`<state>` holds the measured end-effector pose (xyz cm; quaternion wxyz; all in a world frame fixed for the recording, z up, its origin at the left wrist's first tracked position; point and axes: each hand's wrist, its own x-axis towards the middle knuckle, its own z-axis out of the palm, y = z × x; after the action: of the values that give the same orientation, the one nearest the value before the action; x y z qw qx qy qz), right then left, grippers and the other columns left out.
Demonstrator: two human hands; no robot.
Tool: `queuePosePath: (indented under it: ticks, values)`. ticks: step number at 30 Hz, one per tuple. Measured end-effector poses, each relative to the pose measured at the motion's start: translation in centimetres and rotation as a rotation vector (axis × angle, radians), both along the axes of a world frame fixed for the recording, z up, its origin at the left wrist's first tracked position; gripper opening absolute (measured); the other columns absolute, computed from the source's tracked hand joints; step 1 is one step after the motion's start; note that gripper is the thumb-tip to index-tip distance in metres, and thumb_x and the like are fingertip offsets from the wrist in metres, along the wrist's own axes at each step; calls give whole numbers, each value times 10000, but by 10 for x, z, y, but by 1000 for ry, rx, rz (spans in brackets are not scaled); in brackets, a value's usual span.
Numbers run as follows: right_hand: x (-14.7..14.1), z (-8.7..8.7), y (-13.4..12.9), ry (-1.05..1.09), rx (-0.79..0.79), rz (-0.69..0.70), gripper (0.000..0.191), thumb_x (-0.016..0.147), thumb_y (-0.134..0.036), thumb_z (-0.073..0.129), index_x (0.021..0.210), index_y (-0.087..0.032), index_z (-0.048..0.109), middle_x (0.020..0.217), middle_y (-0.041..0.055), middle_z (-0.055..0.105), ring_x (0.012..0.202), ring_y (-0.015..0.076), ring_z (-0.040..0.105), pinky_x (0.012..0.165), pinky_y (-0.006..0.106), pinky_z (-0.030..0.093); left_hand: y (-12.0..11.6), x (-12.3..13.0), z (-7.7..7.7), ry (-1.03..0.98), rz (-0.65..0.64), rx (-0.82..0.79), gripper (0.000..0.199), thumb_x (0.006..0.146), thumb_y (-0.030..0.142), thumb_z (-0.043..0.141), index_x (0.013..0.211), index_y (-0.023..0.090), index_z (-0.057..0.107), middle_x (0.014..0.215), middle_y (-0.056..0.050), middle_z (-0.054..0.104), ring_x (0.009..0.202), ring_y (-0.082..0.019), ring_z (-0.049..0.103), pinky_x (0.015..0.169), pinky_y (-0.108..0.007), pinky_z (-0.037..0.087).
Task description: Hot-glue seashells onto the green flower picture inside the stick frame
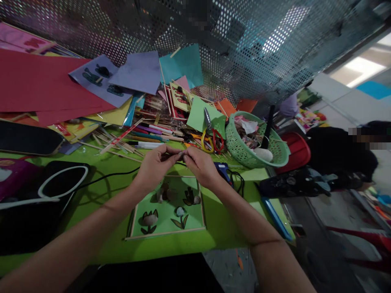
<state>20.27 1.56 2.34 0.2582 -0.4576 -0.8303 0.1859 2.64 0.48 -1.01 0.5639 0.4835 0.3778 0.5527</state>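
Both hands meet just above the far edge of a green picture panel [166,211] framed with thin sticks. My left hand [157,165] and my right hand [200,162] pinch at one small greyish piece [182,154], mostly hidden by the fingertips; its kind cannot be made out. On the panel are drawn flowers with pebbles stuck on them: a tulip shape [149,219] at the near left, a flower with a pale stone [180,211] at the near right, and two more shapes farther back, partly shaded by the hands.
Behind the hands lie scissors [208,128], markers [152,138], loose sticks and coloured paper [140,73]. A green basket [256,142] of scraps stands right, near a blue glue gun [222,171] with a black cord. A black tray-like item [36,211] is left. Another person [336,158] sits at right.
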Motion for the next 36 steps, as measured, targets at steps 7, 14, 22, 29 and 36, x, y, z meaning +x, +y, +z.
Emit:
queuePosePath:
  ticks: [7,14,22,29,36]
  values:
    - [-1,-6,1,2,77,-80,241,872,-184,477,664,-229,364,645,-27,454,617,137,402,591,277,283,0,2,-4,-8,-32,-8,264,772,378,845,922,189,737,914,-32,771,868,-164,708,826,-287,554]
    - [-3,-9,0,-25,206,-73,225,840,-167,468,663,-233,346,654,-16,474,633,145,427,608,292,298,3,1,-4,17,-68,-62,324,774,417,831,976,193,714,934,-39,759,853,-162,694,784,-282,554]
    - [-3,-8,0,4,178,-74,197,855,-182,475,686,-239,391,710,8,540,686,164,482,650,299,350,0,2,8,-118,-100,-178,331,679,388,892,918,193,770,888,-45,771,847,-184,713,873,-348,582]
    - [1,-1,0,121,14,-32,184,969,-304,490,811,-220,530,756,-3,555,711,156,511,670,278,377,3,-2,3,-222,-65,-236,380,651,356,918,957,178,778,951,-56,783,832,-154,705,879,-315,579]
    - [3,-2,0,-168,211,-21,171,1005,-288,457,882,-203,541,879,74,617,805,213,526,710,329,365,3,0,1,-56,-17,-122,374,666,420,902,920,177,775,940,-57,784,890,-186,700,917,-336,555]
